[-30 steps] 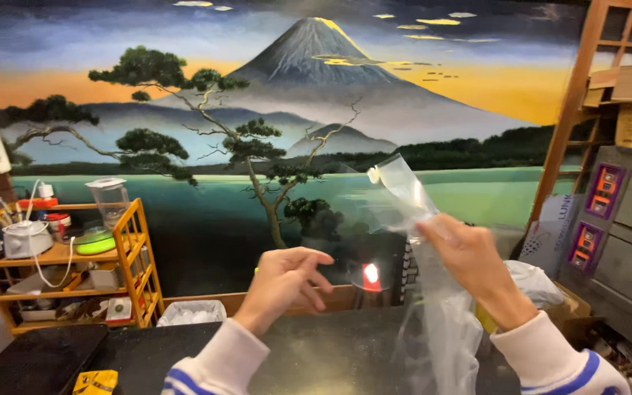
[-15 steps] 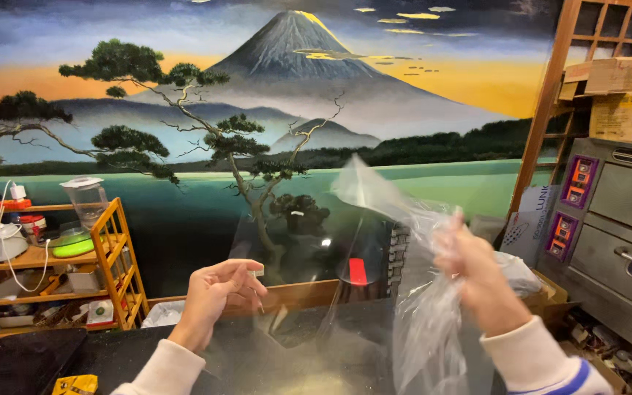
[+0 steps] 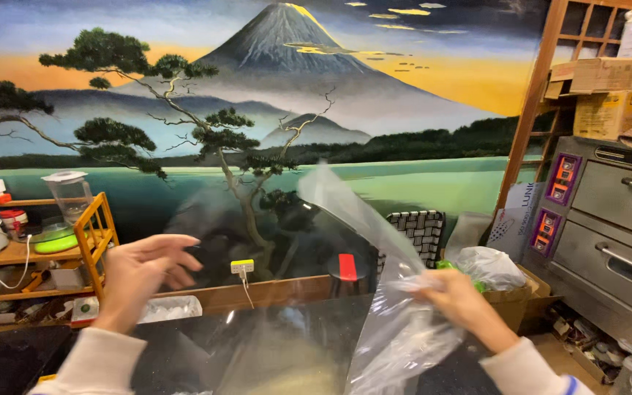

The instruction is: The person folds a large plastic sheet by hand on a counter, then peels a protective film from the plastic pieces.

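Far left I see wooden shelf (image 3: 74, 252) with blender (image 3: 67, 194). Left hand (image 3: 144, 271) raised, fingers loosely spread, holding nothing. Mountain mural (image 3: 294, 95) fills wall behind. Dark glossy counter (image 3: 272, 351) below. Right hand (image 3: 455, 296) pinched on clear bag (image 3: 396, 329), held above counter. Steel oven (image 3: 608, 227) far right.

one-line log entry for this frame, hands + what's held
left hand: open, raised, empty | right hand: gripping clear plastic bag, bag raised and billowing | behind: wooden shelf, steel oven
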